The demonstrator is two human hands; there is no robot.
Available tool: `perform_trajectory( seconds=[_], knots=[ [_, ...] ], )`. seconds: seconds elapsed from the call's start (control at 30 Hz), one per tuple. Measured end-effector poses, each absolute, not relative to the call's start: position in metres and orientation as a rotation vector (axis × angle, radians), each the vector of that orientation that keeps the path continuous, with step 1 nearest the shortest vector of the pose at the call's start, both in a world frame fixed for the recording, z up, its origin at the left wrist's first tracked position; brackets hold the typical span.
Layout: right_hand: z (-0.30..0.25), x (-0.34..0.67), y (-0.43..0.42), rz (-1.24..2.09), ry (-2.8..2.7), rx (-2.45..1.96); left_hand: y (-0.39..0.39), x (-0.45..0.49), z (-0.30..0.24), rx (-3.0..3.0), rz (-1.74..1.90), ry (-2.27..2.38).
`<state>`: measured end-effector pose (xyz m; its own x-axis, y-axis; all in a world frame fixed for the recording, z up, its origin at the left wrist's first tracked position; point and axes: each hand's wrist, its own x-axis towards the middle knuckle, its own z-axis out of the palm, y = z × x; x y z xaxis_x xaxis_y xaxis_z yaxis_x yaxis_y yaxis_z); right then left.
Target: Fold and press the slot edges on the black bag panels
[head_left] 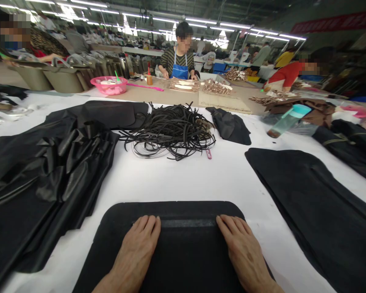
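Observation:
A black panel (189, 264) with rounded corners, apparently leather, lies flat in front of me on the white table. Across its upper part runs a narrow dark grey strip (187, 223). My left hand (139, 246) rests palm down at the left end of this strip, fingers stretched out side by side. At the right end, my right hand (242, 246) presses down in the same way, its fingers extended over the panel. Neither hand grips anything. Whatever is under the fingertips is hidden.
Beyond the panel lies a tangled heap of thin black strips (177, 128) beside a small pink tool (209, 154). Crumpled black sheets (57, 175) cover the left; stacked black panels (317, 195) lie right, below a teal-capped bottle (288, 121). Co-workers sit at a table behind.

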<state>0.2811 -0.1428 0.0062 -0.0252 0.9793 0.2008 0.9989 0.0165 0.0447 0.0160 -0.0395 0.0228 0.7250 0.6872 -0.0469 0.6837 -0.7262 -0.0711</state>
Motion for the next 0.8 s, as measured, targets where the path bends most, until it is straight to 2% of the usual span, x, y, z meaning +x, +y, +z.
perform_trajectory(
  seconds=[0.33, 0.57, 0.8],
  knots=[
    [-0.004, 0.3, -0.142, -0.447, -2.317, -1.912, -0.035, -0.036, 0.025, -2.886, 0.13, -1.413],
    [-0.008, 0.305, -0.143, -0.481, -2.314, -1.885, -0.027, -0.056, 0.035, -2.828, 0.068, -1.612],
    [-0.003, 0.314, -0.138, -0.465, -2.167, -1.958, -0.025, -0.061, 0.035, -2.659, 0.03, -1.618]
  ],
)
